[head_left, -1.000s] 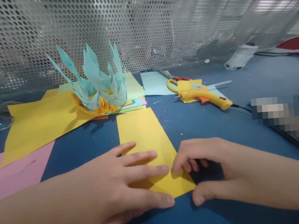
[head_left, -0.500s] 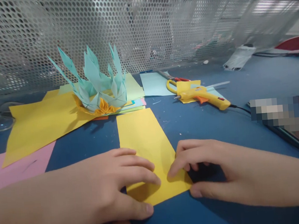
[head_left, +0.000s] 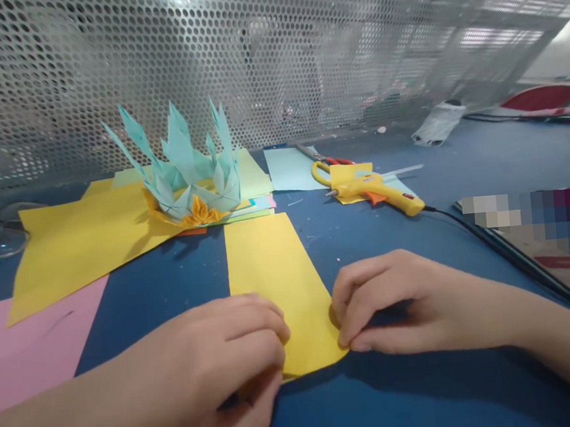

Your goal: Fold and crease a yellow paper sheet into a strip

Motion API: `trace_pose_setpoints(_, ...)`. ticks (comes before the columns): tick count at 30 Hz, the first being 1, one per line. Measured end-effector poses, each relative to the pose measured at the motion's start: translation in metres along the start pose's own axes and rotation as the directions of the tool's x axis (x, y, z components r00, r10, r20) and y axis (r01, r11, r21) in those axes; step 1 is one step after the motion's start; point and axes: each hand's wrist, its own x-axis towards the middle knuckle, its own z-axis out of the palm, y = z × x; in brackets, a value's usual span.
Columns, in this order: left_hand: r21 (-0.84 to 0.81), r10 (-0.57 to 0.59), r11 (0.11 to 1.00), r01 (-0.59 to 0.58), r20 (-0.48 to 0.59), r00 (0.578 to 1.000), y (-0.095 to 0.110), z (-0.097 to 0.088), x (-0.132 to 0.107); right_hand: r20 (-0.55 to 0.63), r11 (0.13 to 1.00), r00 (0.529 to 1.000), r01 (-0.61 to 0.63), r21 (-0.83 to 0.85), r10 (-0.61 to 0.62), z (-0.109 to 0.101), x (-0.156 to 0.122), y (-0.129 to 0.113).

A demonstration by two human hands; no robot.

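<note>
Head view: my left hand [head_left: 218, 363] and right hand [head_left: 395, 303] pinch the near corners of the yellow paper strip [head_left: 274, 273], fingers curled shut on it, at the desk's [head_left: 428, 399] near edge.

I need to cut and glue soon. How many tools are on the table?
2: a yellow glue gun right of centre, and scissors just behind it, partly under paper. More may be hidden.
</note>
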Motion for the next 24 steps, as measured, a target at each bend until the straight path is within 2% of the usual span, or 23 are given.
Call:
trace_pose_setpoints(3,-0.061,-0.142,0.988,0.140,-0.035,0.989,0.002,-0.005,0.000,-0.171,0.993,0.983,0.082,0.080,-0.068,0.001,0.000,0.001)
trace_pose_setpoints(6,-0.141,-0.302,0.948,0.287,-0.100,0.948,0.005,-0.014,0.004,-0.317,0.982,0.941,0.155,0.105,-0.115,0.002,-0.001,0.003)
trace_pose_setpoints(8,-0.191,-0.360,0.923,0.334,-0.117,0.926,0.005,-0.017,0.007,-0.374,0.980,0.918,0.179,0.089,-0.134,0.004,-0.001,0.003)
trace_pose_setpoints(11,-0.291,-0.384,0.894,0.342,-0.099,0.918,0.003,-0.014,0.008,-0.455,0.978,0.885,0.172,0.119,-0.100,0.009,-0.001,0.000)
trace_pose_setpoints(14,-0.321,-0.407,0.877,0.359,-0.098,0.908,-0.001,-0.008,0.005,-0.508,0.979,0.859,0.048,0.196,0.060,0.015,0.000,-0.003)
trace_pose_setpoints(17,-0.278,-0.393,0.898,0.340,-0.164,0.905,-0.003,-0.006,0.000,-0.529,0.967,0.830,-0.048,0.249,0.178,0.019,0.001,-0.003)
trace_pose_setpoints(19,-0.298,-0.388,0.898,0.325,-0.185,0.903,-0.002,-0.006,-0.002,-0.534,0.965,0.822,-0.068,0.253,0.198,0.020,0.002,-0.003)
trace_pose_setpoints(22,-0.472,-0.390,0.830,0.297,-0.110,0.914,0.002,-0.007,-0.004,-0.539,0.962,0.815,-0.080,0.259,0.213,0.019,0.004,-0.005)
trace_pose_setpoints(24,-0.522,-0.386,0.806,0.279,-0.107,0.916,0.005,-0.007,-0.004,-0.545,0.959,0.810,-0.073,0.274,0.218,0.019,0.005,-0.007)
